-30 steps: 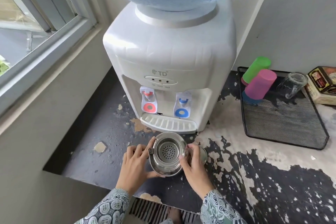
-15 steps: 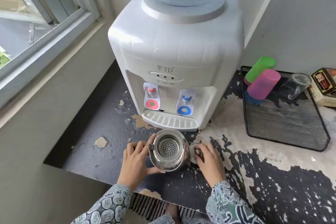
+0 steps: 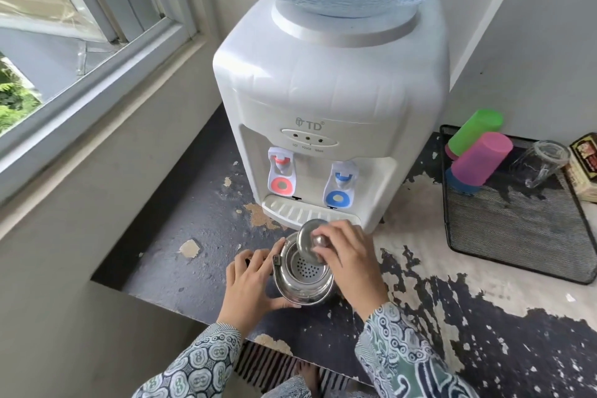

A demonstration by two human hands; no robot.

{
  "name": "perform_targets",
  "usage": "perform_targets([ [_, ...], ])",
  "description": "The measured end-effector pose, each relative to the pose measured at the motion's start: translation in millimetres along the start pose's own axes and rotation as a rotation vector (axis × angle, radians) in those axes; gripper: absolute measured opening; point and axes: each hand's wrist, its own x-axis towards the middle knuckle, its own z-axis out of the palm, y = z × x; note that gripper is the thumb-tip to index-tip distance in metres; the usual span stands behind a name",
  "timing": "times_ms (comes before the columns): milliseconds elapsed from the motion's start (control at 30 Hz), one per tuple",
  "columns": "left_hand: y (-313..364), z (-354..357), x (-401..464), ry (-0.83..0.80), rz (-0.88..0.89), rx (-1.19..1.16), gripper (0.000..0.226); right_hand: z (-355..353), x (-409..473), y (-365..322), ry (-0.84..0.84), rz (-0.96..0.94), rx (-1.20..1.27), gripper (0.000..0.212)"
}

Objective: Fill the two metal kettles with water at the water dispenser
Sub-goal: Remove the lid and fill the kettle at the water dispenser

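Observation:
A shiny metal kettle (image 3: 303,281) stands on the worn counter just in front of the white water dispenser (image 3: 332,113). Its mouth is uncovered and shows a perforated strainer inside. My left hand (image 3: 250,284) holds the kettle's left side, fingers wrapped round the wall. My right hand (image 3: 349,258) pinches the round metal lid (image 3: 307,241) by its knob and holds it tilted over the kettle's far rim. The red tap (image 3: 280,171) and blue tap (image 3: 341,184) sit above the drip tray (image 3: 290,208). Only one kettle is in view.
A black mesh tray (image 3: 517,236) at the right holds a green cup (image 3: 475,131), a pink cup (image 3: 481,158) and an upturned glass (image 3: 542,165). A printed box (image 3: 584,168) lies beside it. A window sill runs along the left; the counter's front edge is near my sleeves.
My right hand picked the lid up from the counter right of the kettle and brought it over the kettle's mouth. The left hand stayed on the kettle.

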Motion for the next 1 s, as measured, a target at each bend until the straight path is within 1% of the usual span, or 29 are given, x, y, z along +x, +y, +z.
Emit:
perform_targets([
  [67, 0, 0, 0, 0.002, -0.004, -0.005, 0.110, 6, -2, -5, -0.083, -0.068, -0.086, 0.029],
  [133, 0, -1, -1, -0.003, -0.006, -0.009, 0.109, 11, -5, -5, -0.130, -0.081, -0.132, 0.030],
  [233, 0, 0, -2, -0.013, -0.016, 0.000, 0.108, 16, -10, -1, -0.173, -0.078, -0.136, 0.030],
  [467, -1, 1, -1, -0.005, -0.008, -0.027, 0.108, 26, -12, -4, -0.175, -0.091, -0.116, 0.034],
  [633, 0, 1, 0, -0.011, -0.016, -0.023, 0.110, 26, -15, -5, -0.195, -0.040, -0.157, 0.031],
  [767, -1, 1, 0, -0.027, -0.024, -0.014, 0.110, 27, -16, -3, -0.201, 0.052, -0.106, 0.029],
  [867, 1, 0, 1, -0.028, -0.018, -0.032, 0.109, 30, -17, 0, -0.247, 0.145, 0.002, 0.028],
  [1000, 1, -3, -1, -0.049, -0.023, -0.036, 0.112, 30, -17, 3, -0.275, 0.165, 0.106, 0.028],
])
